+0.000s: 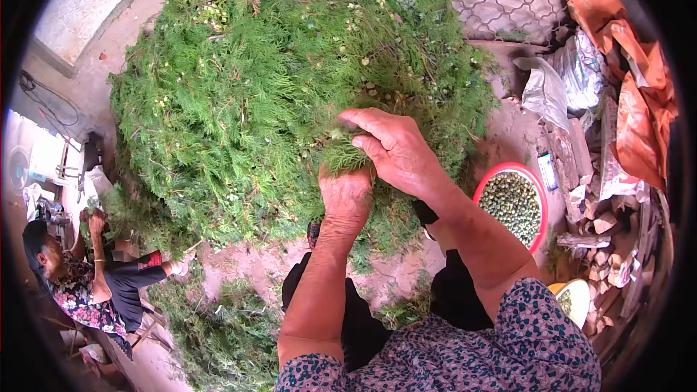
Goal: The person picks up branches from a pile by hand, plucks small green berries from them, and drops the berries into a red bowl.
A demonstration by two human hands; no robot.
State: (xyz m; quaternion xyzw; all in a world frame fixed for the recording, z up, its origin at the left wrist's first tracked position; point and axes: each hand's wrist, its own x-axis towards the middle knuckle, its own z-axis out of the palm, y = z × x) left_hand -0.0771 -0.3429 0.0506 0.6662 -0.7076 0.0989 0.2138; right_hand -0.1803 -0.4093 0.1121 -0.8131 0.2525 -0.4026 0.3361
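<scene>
My left hand (345,196) is closed around a green conifer sprig (343,154) with flat, scaly leaves, held over the near side of a large heap. Just above and to its right, my right hand (396,147) reaches over the sprig. Its thumb and forefinger are apart, with greenery showing between them, and the other fingers are partly hidden. The heap of cut conifer branches (254,94) spreads beyond both hands, dotted with small pale round cones. To the right, a red-rimmed basin (543,207) holds many small green cones (510,205).
A seated person (98,276) at left holds greenery. More branches (221,341) lie at the lower left. Along the right are stacked firewood (606,247), an orange sheet (642,123) and plastic sacks (548,91). A pale bowl (579,301) stands near my right elbow.
</scene>
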